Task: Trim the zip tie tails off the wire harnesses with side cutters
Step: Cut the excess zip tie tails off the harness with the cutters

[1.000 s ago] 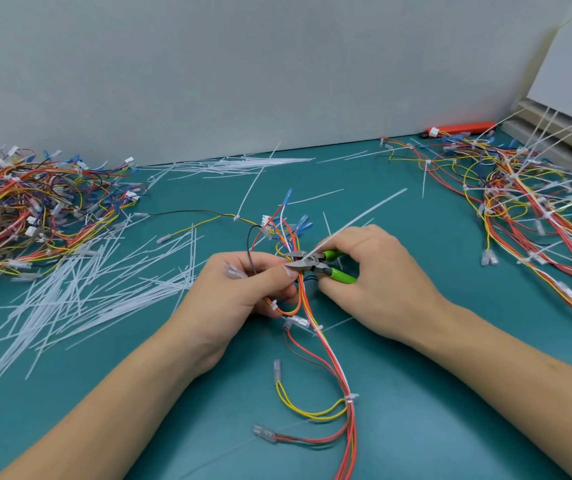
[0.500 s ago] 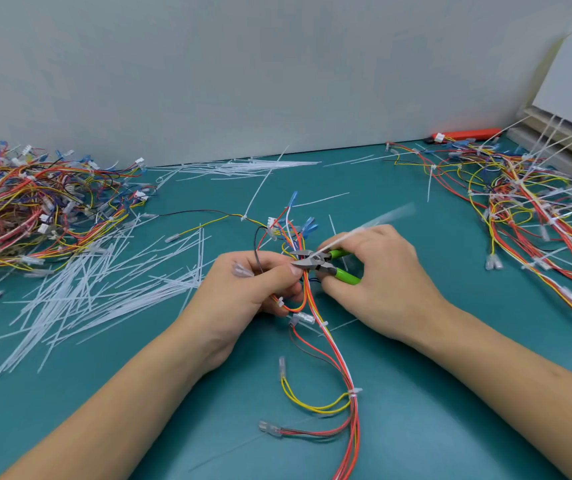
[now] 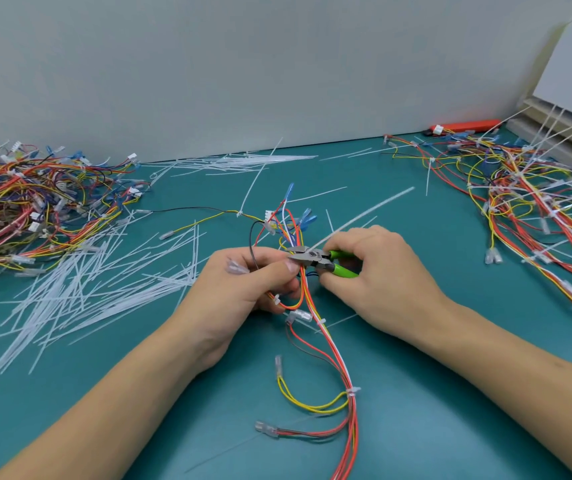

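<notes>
At centre, left hand [image 3: 243,289] grips harness [image 3: 333,362]; right hand [image 3: 378,271] squeezes cutters [image 3: 312,258] on a tail [image 3: 364,213] w/ blades nearly together. Trimmed pile [image 3: 35,206] at 9 o'clock, untrimmed pile [image 3: 533,202] at 3: approx. midway.

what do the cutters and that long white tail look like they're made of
Cutters: the head looks like bare grey metal with a dull shine; the handles look like glossy bright green plastic or rubber sleeves. Tail: probably thin translucent white plastic such as nylon, judging by its pale, flexible, strip-like look.
</notes>
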Motion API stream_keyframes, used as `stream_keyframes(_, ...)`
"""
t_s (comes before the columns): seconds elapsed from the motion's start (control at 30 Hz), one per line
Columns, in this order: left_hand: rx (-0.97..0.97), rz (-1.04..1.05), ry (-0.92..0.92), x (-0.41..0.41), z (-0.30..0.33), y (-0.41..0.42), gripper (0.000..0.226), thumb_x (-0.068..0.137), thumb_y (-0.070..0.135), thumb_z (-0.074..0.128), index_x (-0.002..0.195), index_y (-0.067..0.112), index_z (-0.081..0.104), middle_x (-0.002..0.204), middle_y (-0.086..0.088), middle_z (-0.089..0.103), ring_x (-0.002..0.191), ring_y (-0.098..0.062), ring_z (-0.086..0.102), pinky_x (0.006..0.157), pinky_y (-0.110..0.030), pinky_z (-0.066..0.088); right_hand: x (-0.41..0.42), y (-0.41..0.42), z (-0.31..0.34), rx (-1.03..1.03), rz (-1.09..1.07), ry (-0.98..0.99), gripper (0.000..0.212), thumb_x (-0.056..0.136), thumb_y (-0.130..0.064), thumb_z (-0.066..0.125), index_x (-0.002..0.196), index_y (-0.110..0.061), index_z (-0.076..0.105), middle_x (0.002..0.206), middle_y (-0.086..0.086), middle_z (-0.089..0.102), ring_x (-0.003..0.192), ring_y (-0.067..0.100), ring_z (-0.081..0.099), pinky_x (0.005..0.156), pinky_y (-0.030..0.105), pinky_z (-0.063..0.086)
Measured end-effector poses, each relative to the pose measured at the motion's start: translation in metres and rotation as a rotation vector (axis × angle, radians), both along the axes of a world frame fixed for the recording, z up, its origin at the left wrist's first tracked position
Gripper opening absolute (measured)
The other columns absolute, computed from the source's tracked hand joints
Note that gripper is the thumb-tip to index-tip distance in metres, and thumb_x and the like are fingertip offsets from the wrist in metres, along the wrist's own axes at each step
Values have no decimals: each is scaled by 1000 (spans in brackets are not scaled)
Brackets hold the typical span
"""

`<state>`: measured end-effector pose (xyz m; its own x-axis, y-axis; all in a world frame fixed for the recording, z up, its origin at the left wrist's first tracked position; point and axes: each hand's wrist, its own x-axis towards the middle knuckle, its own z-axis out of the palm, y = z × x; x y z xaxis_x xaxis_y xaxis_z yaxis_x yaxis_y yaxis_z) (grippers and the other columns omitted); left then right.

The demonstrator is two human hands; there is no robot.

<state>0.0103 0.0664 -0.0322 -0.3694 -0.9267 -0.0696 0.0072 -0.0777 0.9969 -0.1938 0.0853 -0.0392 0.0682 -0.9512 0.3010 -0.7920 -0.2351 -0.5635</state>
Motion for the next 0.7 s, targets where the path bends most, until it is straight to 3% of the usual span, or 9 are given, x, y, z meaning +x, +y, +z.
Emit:
stream_keyframes(0.07,2,3,2,-1,1,0,8,79,24,74,75,19,79,75,-9,71,65,-14,64,54,-20,49,1,0,-1,12,-14,-13,24,81,-33,64,68,-18,51,57,0,43,61,20,39,57,39,41)
stream_keyframes(0.2,12,13,10,-1,3,2,6,78,23,74,76,18,78,73,-9,69,63,-15,64,53,-20,49,2,1,-2,14,-50,20,32,85,-30,66,68,-14,44,56,4,39,58,22,34,54,39,40)
stream_keyframes(0.27,15,16,9,-1,4,3,5,81,18,76,77,17,78,73,-9,69,62,-16,65,53,-20,49,2,1,-3,8,-47,-3,24,86,-33,68,72,-17,57,60,-1,49,64,21,44,60,40,45)
stream_keyframes(0.33,18,24,10,-1,4,3,4,81,17,76,78,16,78,73,-9,68,62,-16,65,53,-20,49,3,2,-2,-9,-48,12,11,86,-38,71,92,-29,72,82,-11,66,89,19,56,84,44,49)
stream_keyframes(0.4,20,31,9,-1,4,3,5,83,15,76,78,15,78,73,-10,68,62,-16,65,53,-20,49,3,2,0,1,-105,58,38,84,-45,73,121,-36,69,116,-17,69,122,17,49,110,55,38)
stream_keyframes(0.43,15,30,3,-1,3,2,9,86,12,75,78,15,78,73,-10,69,62,-16,65,53,-20,49,3,2,2,19,-114,53,46,84,-46,73,128,-36,65,123,-16,66,129,16,45,115,58,33)
stream_keyframes(0.7,9,21,-13,-1,2,2,8,78,23,73,77,17,79,72,-9,70,63,-16,66,53,-20,49,0,-2,-1,8,-26,32,26,84,-34,70,110,-32,70,106,-14,69,108,18,54,102,42,44)
